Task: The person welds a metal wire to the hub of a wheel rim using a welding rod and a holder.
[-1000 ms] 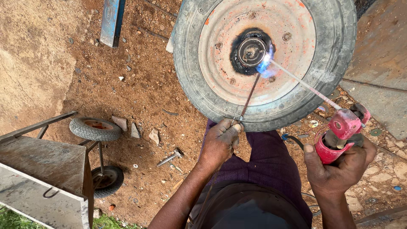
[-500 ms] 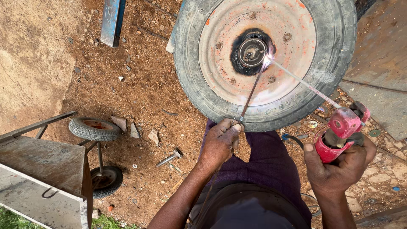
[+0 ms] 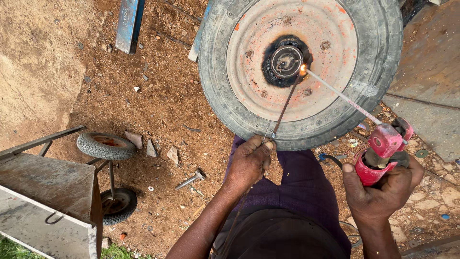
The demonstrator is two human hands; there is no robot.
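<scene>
**Two rods meet at the hub of a flat-lying wheel**

The large wheel (image 3: 299, 72) lies flat on the red dirt, its faded orange disc facing up, which puts the blackened hub (image 3: 286, 61) at its centre in plain reach from above. The right hand (image 3: 383, 189), just outside the wheel's near rim, is closed around a red electrode holder (image 3: 381, 151); from it a long welding rod (image 3: 342, 98) slants up across the tyre so that its tip sits at the hub's edge, where a small orange glow shows. Holding it from well back keeps the hand away from that hot point.

The left hand (image 3: 249, 163), also at the wheel's near rim, pinches a thin dark rod (image 3: 283, 108) between thumb and fingers. That rod runs up over the tyre and meets the same spot on the hub, seemingly as a steadying guide or filler.

The person's purple-clad legs (image 3: 299, 192) lie directly below the wheel. Left of the wheel, a hammer (image 3: 190, 180) rests on the dirt, and farther left stand a small loose tyre (image 3: 106, 145) and a grey wheelbarrow (image 3: 48, 201). A blue metal bar (image 3: 130, 21) lies beyond the wheel's far-left side.
</scene>
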